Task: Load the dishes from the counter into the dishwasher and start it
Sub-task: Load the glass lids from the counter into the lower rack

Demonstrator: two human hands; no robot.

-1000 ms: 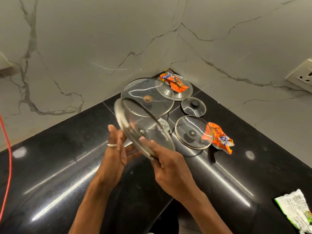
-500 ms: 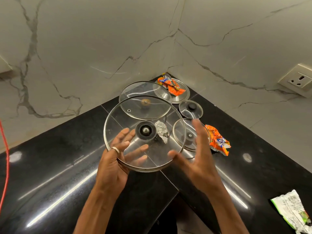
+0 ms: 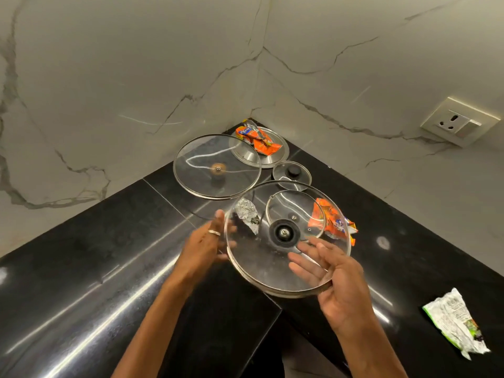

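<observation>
View from a head-worn camera looking down at the inner corner of a glossy black counter (image 3: 81, 282) set against white marble-patterned walls (image 3: 122, 64). A person holds a large glass lid (image 3: 261, 266) in the air above the counter edge, tilted slightly, its black knob (image 3: 284, 233) at the centre. The left hand (image 3: 204, 246), wearing a ring and blurred, lies against the lid's left rim with its fingers (image 3: 219, 215) looking straight and slightly apart. The right hand (image 3: 338, 285) is palm-up at the lid's near right edge, fingers straight and spread beneath the glass, with the rim resting on the palm. Behind, on the counter, lies a second large glass lid (image 3: 201, 156) with a brown knob, just beside a steel lid (image 3: 275, 156) in the corner that carries a crumpled orange wrapper (image 3: 257, 139). Near these sits a small glass lid (image 3: 283, 170) with a black knob. Seen through the held lid are a medium glass lid (image 3: 294, 205), a scrap of foil (image 3: 246, 215) and another orange wrapper (image 3: 334, 222). A green and white wrapper (image 3: 455, 323) lies well apart at the right. A socket (image 3: 461, 121) is on the right wall.
</observation>
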